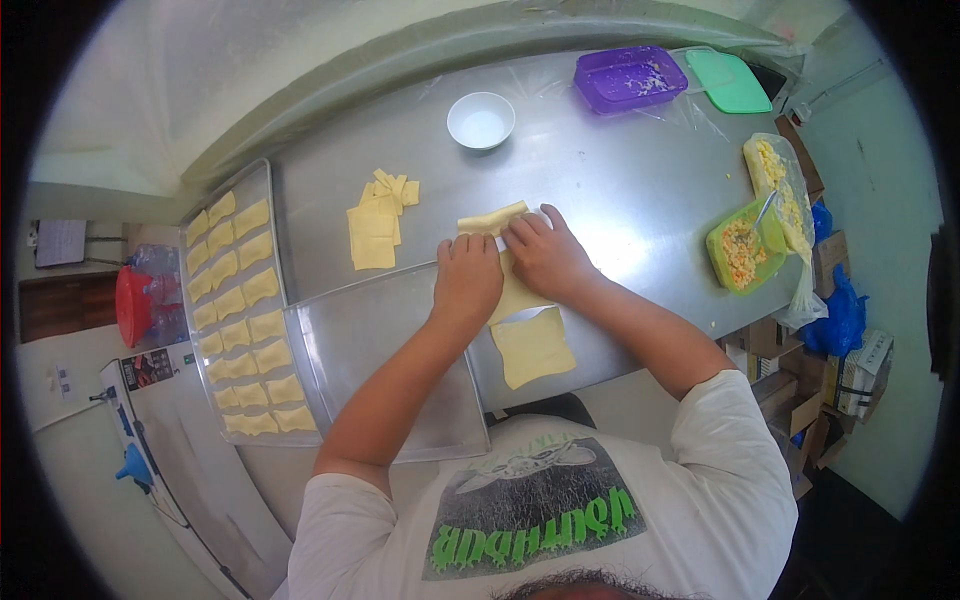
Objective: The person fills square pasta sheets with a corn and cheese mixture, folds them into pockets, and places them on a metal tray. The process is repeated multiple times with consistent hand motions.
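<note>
A pale yellow dough roll (pixel 492 218) lies on the steel table with its far edge showing beyond my fingers. My left hand (pixel 468 279) is closed at its left end, fingers curled against the dough. On the right end, my right hand (pixel 549 256) also grips it, with the little finger side raised a bit off the table. Flat dough (pixel 517 290) stretches from under my hands toward me. Nearer still is a square dough sheet (pixel 533 347) by the table's front edge. My fingertips are partly hidden by the backs of my hands.
An empty metal tray (pixel 385 340) sits under my left forearm. Left of it, a tray (pixel 279 230) bears several rows of filled dough pieces. Stacked dough squares (pixel 373 235), a white bowl (pixel 481 121), a purple container (pixel 630 82) and a green filling container (pixel 720 262) with a spoon stand around.
</note>
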`<state>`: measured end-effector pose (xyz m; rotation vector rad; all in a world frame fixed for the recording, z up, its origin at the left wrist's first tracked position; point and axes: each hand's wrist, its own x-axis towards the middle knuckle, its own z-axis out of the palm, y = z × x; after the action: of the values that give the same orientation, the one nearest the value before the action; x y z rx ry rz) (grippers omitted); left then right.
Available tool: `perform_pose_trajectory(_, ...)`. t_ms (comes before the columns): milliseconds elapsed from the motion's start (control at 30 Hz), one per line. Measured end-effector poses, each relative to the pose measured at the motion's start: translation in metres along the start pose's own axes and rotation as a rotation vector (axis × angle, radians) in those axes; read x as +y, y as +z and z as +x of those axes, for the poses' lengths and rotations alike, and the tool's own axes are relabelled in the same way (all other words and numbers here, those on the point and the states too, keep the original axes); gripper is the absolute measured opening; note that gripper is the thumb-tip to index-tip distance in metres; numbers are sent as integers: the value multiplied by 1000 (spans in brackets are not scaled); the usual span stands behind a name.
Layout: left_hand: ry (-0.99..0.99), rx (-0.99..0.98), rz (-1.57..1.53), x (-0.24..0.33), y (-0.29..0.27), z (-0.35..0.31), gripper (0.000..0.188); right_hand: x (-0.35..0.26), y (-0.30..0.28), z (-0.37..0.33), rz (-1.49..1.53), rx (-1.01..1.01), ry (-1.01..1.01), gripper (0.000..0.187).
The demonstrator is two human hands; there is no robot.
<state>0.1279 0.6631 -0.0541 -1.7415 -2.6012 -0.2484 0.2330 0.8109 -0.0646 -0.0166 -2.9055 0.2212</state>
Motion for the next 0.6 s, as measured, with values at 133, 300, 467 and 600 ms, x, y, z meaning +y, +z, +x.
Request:
perform_pose_trajectory(133, -83, -85, -10, 11, 3, -5, 42, -5, 2, -4, -2, -8, 21, 45)
perform_pose_trajectory(300, -144, -6, -38, 20, 10, -11, 51, -11, 0, -7, 8, -30, 69, 57)
perform_pose_trajectory(467, -169, -66, -32, 22, 10, -12, 56, -14, 3, -8, 0, -29, 88, 59)
perform_pose_trajectory(600, -172, -75, 19, 23, 12, -13, 62, -15, 7, -9, 8, -15, 93, 59)
